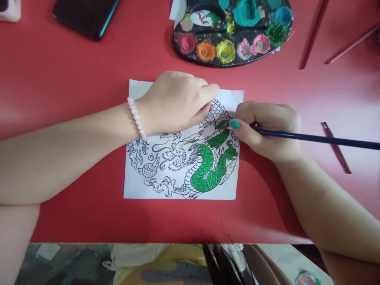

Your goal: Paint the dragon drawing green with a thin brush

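A white sheet (181, 193) with a black line drawing of a dragon lies on the red table, and part of the dragon's body is painted green. My right hand (268, 124) grips a dark blue paintbrush (323, 139), whose tip touches or nearly touches the paper beside the green scales. Its long handle points off to the right. Wearing a pale bead bracelet (137, 118), my left hand (178, 101) rests on the upper part of the sheet. The left fingers are curled in, with nothing visible in them.
A black paint palette (202, 59) with several colours stands behind the sheet. Another brush (337, 148) lies to the right, with two reddish sticks (313, 35) farther back. A dark flat device (84, 16) is at back left. The table edge runs near my body.
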{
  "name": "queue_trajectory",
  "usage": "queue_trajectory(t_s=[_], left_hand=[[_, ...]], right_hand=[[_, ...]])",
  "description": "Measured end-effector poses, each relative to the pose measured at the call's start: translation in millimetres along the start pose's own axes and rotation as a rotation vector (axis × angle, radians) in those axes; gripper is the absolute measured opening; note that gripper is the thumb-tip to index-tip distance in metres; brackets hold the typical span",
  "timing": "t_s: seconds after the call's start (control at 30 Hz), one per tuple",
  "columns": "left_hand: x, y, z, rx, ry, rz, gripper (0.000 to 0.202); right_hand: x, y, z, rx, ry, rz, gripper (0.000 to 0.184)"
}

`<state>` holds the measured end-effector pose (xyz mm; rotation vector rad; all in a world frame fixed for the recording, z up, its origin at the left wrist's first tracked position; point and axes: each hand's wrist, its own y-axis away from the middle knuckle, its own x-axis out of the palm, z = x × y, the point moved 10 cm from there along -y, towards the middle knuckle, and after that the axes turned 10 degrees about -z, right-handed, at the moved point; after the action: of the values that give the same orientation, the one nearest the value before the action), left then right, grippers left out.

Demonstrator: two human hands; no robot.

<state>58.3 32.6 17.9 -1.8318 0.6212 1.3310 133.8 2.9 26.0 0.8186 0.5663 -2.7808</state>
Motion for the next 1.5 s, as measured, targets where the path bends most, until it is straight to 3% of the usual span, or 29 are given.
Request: queue_trajectory(t_s=[1.5], left_hand=[[2.1, 0.2, -0.5, 0.013, -0.031, 0.035, 0.030]], right_hand=[[-0.2, -2.5, 1.2, -0.022, 0.026, -0.012, 0.030]])
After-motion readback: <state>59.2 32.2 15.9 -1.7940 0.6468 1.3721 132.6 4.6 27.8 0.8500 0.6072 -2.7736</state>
